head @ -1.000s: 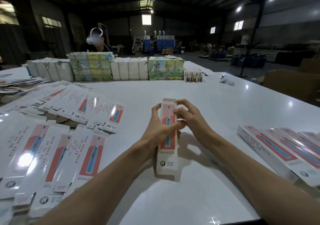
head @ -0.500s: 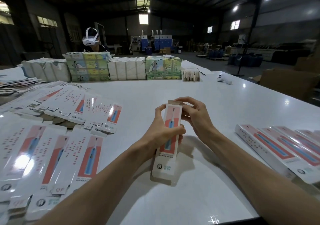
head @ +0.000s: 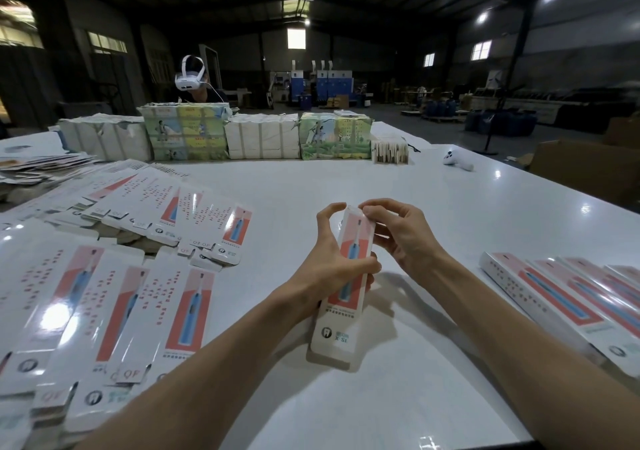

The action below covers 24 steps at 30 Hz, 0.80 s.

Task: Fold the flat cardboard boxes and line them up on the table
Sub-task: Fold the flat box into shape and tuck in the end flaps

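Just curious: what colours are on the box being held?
The box is white, with a coral-red panel and a blue toothbrush printed on it; head view.

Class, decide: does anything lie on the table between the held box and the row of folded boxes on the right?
Nothing visible. The left hand and right hand hold the box; only table shows between it and the row.

White box (head: 343, 287) with a coral panel on a white table (head: 433, 228).

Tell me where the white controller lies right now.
Head view: the controller lies on the table, far side, just right of the small card stack.
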Each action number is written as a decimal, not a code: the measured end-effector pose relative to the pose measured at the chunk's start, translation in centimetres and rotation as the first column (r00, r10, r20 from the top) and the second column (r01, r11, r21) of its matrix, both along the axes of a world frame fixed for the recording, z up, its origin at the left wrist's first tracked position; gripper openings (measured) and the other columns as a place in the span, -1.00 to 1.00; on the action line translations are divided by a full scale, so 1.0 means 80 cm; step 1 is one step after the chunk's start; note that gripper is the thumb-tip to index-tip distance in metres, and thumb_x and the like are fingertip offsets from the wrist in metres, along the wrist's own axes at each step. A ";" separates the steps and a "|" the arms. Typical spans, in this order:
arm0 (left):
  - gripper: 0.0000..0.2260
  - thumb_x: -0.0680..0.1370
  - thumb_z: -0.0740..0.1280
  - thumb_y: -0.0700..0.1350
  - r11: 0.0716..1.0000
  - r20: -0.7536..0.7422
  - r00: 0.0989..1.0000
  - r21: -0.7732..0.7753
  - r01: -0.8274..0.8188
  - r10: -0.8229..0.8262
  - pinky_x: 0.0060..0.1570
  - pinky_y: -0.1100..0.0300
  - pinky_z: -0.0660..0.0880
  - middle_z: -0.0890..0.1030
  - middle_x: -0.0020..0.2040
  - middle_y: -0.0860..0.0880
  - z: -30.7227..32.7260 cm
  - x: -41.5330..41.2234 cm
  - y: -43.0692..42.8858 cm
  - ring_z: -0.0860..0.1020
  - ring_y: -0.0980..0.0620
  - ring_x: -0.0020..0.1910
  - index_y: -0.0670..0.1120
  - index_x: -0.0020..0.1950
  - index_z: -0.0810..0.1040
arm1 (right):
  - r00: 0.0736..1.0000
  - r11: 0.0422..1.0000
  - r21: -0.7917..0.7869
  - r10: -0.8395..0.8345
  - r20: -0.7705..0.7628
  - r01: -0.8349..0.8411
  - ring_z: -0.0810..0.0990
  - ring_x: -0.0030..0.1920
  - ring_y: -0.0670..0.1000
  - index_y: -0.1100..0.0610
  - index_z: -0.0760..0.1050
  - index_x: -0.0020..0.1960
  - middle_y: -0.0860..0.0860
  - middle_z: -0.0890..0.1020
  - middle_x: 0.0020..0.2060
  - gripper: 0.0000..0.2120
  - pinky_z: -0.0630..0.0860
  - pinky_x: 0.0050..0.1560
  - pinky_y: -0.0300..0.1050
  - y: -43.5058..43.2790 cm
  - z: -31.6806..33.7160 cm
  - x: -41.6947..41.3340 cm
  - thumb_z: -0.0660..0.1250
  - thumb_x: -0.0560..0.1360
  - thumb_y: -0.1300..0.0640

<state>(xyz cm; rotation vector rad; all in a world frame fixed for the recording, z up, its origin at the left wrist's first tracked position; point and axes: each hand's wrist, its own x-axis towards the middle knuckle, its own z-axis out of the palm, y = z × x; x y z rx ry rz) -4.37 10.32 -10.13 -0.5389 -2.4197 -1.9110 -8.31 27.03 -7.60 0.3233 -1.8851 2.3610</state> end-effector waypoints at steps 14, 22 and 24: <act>-0.20 0.36 0.55 0.04 1.000 0.001 1.000 -0.012 -0.028 0.028 -0.23 0.26 0.65 0.52 0.13 0.02 0.004 -0.002 0.000 0.72 -0.05 -0.11 0.35 0.43 0.16 | 0.996 0.996 0.049 0.080 -0.038 -0.078 0.75 0.03 0.12 0.25 0.71 0.09 0.15 0.74 -0.05 -0.82 0.67 -0.05 -0.08 0.003 -0.001 0.002 0.34 0.65 0.22; -0.21 0.39 0.55 -0.04 0.989 0.118 0.993 0.144 -0.037 0.020 -0.25 0.21 0.64 0.59 0.08 -0.14 0.003 -0.005 -0.007 0.73 -0.01 -0.24 0.29 0.46 0.17 | 0.989 0.973 0.229 0.036 -0.145 -0.002 0.76 0.04 0.13 0.16 0.69 0.14 0.09 0.76 -0.02 -0.83 0.71 0.06 -0.02 -0.017 -0.013 0.013 0.44 0.63 0.09; -0.25 0.44 0.56 -0.07 0.988 0.132 0.991 0.154 -0.031 0.010 -0.26 0.21 0.64 0.60 0.08 -0.13 0.001 -0.004 -0.007 0.73 -0.01 -0.24 0.31 0.43 0.18 | 0.986 0.974 0.225 0.001 -0.169 0.038 0.75 0.02 0.19 0.21 0.70 0.10 0.16 0.75 -0.04 -0.85 0.71 0.09 0.05 -0.017 -0.012 0.014 0.44 0.63 0.14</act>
